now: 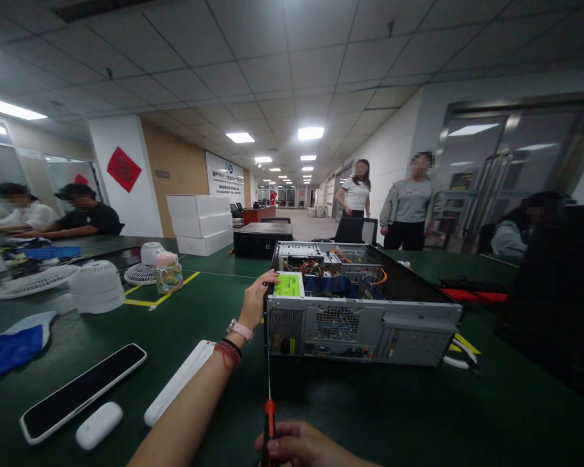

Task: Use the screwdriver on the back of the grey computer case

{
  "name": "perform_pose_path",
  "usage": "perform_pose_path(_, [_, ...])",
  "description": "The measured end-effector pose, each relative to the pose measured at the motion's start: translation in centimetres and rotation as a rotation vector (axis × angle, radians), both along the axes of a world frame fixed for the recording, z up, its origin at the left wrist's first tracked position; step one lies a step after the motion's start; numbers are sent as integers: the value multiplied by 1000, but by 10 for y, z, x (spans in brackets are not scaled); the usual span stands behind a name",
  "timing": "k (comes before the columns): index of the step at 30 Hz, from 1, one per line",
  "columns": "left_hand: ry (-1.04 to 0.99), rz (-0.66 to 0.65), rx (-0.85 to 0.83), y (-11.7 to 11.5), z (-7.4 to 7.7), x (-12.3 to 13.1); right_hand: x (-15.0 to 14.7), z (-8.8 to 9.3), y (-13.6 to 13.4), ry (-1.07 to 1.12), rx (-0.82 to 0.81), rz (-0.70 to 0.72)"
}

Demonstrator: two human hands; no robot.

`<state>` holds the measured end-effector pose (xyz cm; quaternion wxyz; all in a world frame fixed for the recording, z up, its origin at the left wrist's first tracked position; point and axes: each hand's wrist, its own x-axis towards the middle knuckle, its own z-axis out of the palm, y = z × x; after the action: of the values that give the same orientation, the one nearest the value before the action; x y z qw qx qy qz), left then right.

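Observation:
An opened desktop computer case [350,334] lies on its side, its rear panel facing me. Its inside shows cables and a power supply with a green label [289,284] at the near left corner. My left hand [259,295] grips the case's left edge beside that label, fingers over the top. Low in front of me, my right hand [304,446] is closed around a red and black screwdriver [270,415]. The thin shaft points away from me, up to the lower left corner of the rear panel. Whether the tip touches a screw cannot be made out.
To the left lie a black-faced white device [85,392], a white mouse [99,425], a long white bar [180,383], blue cloth [17,347], white fan parts [97,288] and a jar [169,275]. A dark object [555,305] stands at right. Several people are around the room.

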<state>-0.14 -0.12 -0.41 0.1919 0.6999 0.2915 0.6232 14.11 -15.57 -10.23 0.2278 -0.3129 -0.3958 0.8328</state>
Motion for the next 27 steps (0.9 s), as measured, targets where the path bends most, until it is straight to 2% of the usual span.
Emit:
perform_pose_path(9, [-2, -7, 1, 0, 1, 0, 3, -20, 6, -23, -27, -75])
perform_pose_path(16, [0, -5, -4, 1, -1, 0, 6, -15, 2, -33, -4, -161])
perform_pose_path(23, [-1, -18, -3, 0, 0, 0, 2, -22, 6, -63, 7, -168])
perform_pose_path(27, [-7, -18, 9, -1, 2, 0, 2, -19, 5, -83, 36, -127])
